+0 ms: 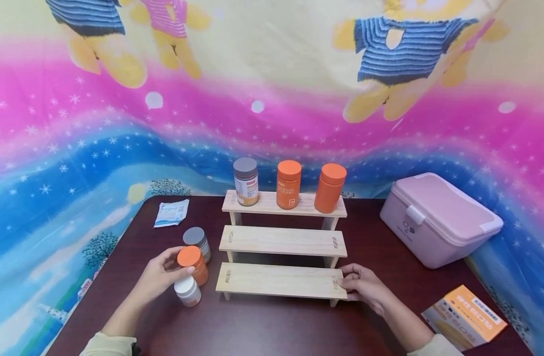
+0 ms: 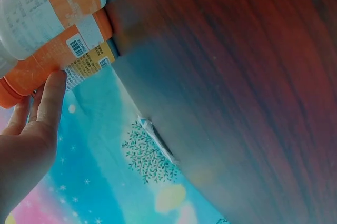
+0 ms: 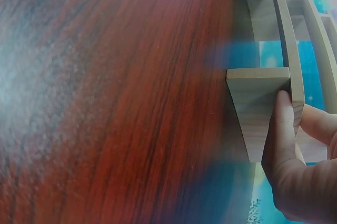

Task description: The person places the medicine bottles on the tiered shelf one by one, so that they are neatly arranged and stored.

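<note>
My left hand (image 1: 164, 269) pinches an orange bottle (image 1: 198, 273) with an orange lid, thumb in front and fingers behind. A small white bottle (image 1: 189, 294) stands just in front of it, and a grey-lidded jar (image 1: 202, 242) just behind. In the left wrist view the fingers lie against the orange bottle (image 2: 50, 58), beside the white one (image 2: 31, 16). On the right, my right hand (image 1: 365, 287) grips the right end of the lowest step of a three-step wooden rack (image 1: 280, 281). The right wrist view shows a finger (image 3: 283, 124) under that board.
On the top step stand a grey-lidded jar (image 1: 247, 185) and two orange bottles (image 1: 289, 188). A white-blue packet (image 1: 171, 213) lies back left on the dark table (image 1: 254, 329). To the right are a pink lidded box (image 1: 432, 222) and an orange carton (image 1: 467, 316). A printed cloth (image 1: 272, 133) hangs behind.
</note>
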A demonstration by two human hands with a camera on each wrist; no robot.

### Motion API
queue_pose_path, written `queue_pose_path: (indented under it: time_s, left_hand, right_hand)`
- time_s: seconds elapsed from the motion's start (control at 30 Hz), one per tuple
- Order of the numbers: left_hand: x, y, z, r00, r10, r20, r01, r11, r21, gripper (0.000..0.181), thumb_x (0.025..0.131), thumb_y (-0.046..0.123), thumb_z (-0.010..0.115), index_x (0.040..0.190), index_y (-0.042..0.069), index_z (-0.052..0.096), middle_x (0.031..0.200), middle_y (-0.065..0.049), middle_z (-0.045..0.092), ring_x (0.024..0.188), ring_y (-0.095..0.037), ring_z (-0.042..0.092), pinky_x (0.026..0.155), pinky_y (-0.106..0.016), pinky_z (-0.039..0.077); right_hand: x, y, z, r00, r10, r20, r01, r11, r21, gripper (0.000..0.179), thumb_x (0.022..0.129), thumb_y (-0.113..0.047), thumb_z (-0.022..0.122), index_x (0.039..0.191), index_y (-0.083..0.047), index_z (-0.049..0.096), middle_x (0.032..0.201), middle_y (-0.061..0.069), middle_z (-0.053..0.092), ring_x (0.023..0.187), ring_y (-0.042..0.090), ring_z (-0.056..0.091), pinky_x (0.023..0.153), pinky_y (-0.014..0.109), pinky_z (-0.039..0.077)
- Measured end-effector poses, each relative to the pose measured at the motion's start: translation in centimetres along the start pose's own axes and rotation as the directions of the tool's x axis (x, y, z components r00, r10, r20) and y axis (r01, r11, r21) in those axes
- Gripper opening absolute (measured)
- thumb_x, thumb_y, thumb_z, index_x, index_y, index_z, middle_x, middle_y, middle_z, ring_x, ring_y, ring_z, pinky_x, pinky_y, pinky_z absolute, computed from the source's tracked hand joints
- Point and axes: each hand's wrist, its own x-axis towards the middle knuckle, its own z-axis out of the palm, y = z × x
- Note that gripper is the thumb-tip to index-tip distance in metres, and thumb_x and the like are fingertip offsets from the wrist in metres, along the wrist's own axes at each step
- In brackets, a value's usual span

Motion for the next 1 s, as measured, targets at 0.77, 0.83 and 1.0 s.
queue_pose_path:
  time_s: [0.77,0.83,1.0]
  left_hand:
    - [-1.2,4.2,-1.3,0.99,0.074,-0.116,-0.084,0.994,-0.077,0.06,0.086,0.026,0.07,0.138,0.01,0.047,0.132,-0.015,0.054,0.102,0.009,0.054,0.08,-0.016,0.049]
    - [-1.2,4.8,-1.6,0.989,0.082,-0.121,-0.091,0.994,-0.067,0.06,0.086,0.027,0.07,0.139,0.011,0.046,0.133,-0.014,0.054,0.102,0.01,0.053,0.08,-0.015,0.048]
    - [-0.8,6.4,-2.0,0.985,0.115,-0.125,-0.122,0.991,-0.053,0.059,0.087,0.027,0.069,0.139,0.012,0.046,0.134,-0.012,0.053,0.108,0.008,0.05,0.084,-0.012,0.045]
  right_hand:
    - [0.2,0.0,-0.4,1.0,-0.007,0.021,0.007,1.0,0.008,0.04,0.084,-0.001,0.061,0.117,0.01,0.042,0.081,0.002,0.057,0.073,0.015,0.062,0.066,0.032,0.056]
    - [0.2,0.0,-0.4,1.0,-0.007,0.023,0.007,1.0,0.01,0.04,0.084,-0.001,0.061,0.117,0.01,0.041,0.081,0.002,0.057,0.073,0.015,0.062,0.066,0.032,0.056]
    - [0.2,0.1,-0.4,1.0,-0.004,0.027,0.003,1.0,0.014,0.041,0.084,-0.001,0.061,0.118,0.01,0.041,0.081,0.002,0.058,0.073,0.015,0.062,0.066,0.032,0.056]
